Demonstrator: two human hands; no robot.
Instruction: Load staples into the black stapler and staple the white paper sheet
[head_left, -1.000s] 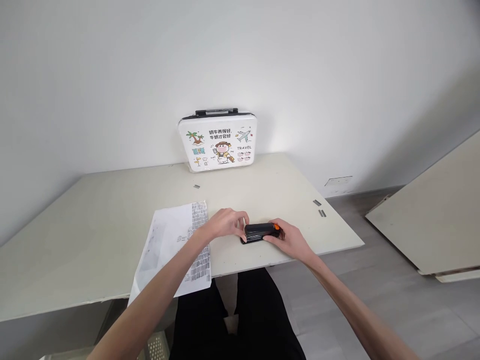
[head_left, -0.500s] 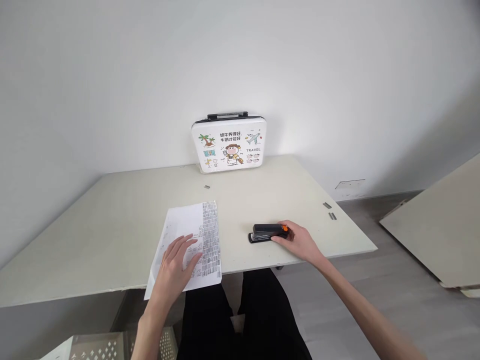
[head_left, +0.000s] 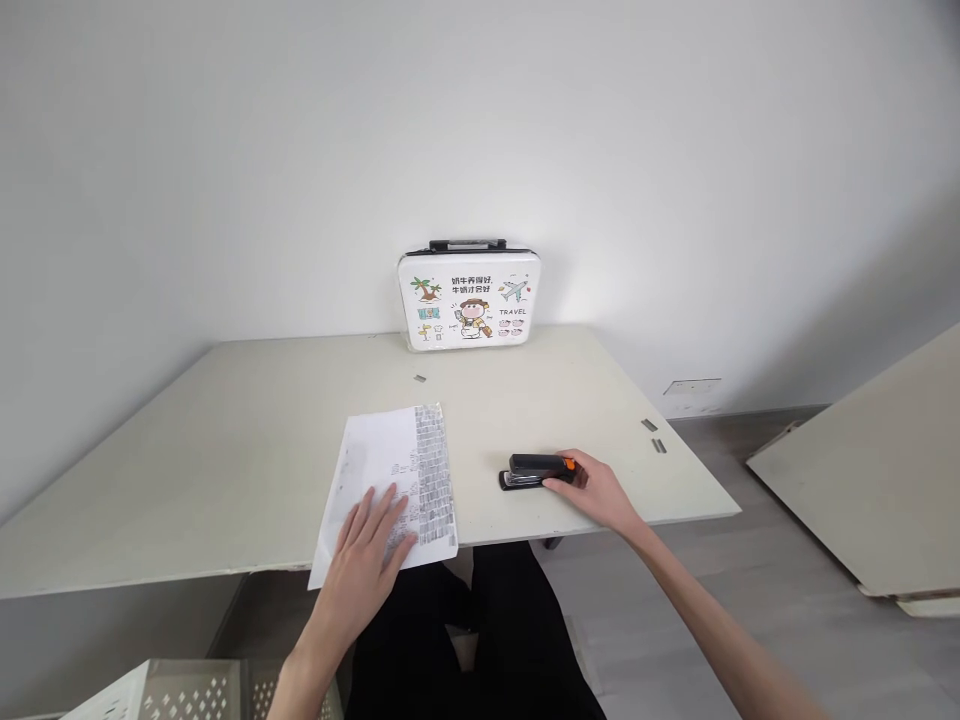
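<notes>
My left hand [head_left: 367, 555] lies with fingers stretched out on a white paper sheet [head_left: 379, 450], which has a dark printed strip down its right side. The sheet's lower edge juts past the front of the table. To its right, my right hand [head_left: 596, 488] grips the rear end of a black stapler [head_left: 536, 467] with an orange part at the back. The stapler rests on the table, its nose pointing left towards the paper. Thumb and fingers close around its sides.
A white case [head_left: 471, 300] with cartoon prints and a black handle stands against the wall at the back of the table [head_left: 247, 440]. Small staple strips [head_left: 658, 446] lie near the right edge, and another bit [head_left: 420, 378] before the case. White perforated baskets [head_left: 191, 690] sit below left.
My left hand has settled flatter on the paper, fingers stretched further over the sheet. My right hand keeps its hold on the stapler. The camera view has shifted slightly.
</notes>
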